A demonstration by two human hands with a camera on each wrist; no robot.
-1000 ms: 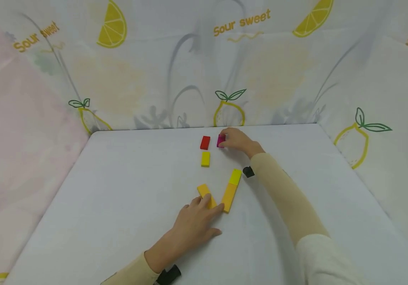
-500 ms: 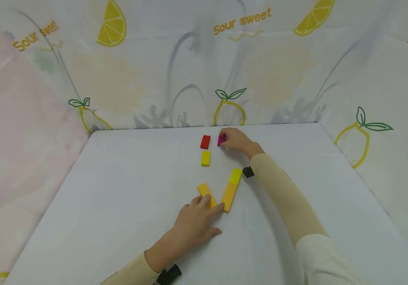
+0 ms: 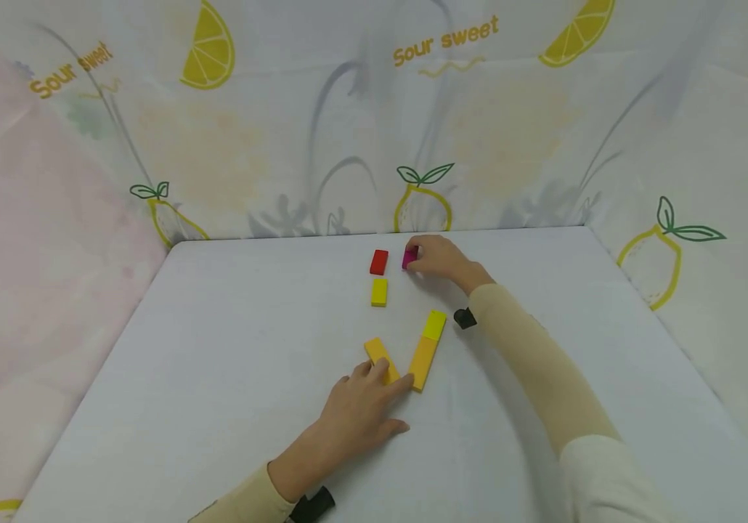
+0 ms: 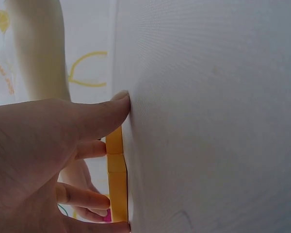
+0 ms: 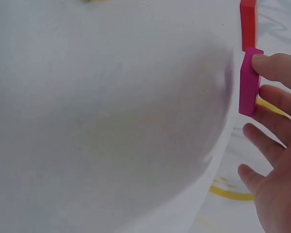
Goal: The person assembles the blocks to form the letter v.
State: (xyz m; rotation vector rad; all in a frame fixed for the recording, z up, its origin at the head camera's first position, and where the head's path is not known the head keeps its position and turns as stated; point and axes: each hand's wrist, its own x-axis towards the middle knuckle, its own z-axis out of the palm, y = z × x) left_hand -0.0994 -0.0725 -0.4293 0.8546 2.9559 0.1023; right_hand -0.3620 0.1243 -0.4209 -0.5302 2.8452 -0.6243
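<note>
My right hand (image 3: 441, 258), at the far side of the table, pinches a magenta rectangular block (image 5: 249, 87) between thumb and fingers. Just left of it in the head view lies a red block (image 3: 379, 262), with a yellow block (image 3: 379, 293) nearer to me. My left hand (image 3: 364, 407) rests low over the table, fingers extended and spread. Its fingertips touch the near ends of two orange blocks, the left one (image 3: 377, 350) partly covered by fingers and the right one (image 3: 423, 363) slanting away. A brighter yellow block (image 3: 435, 325) meets that right block's far end.
A white tabletop (image 3: 217, 349) lies under the blocks. Behind it hangs a pale cloth (image 3: 269, 145) printed with lemons and lettering. My right forearm (image 3: 537, 356) reaches over the table's right half. A small black device (image 3: 465, 318) shows beside that arm.
</note>
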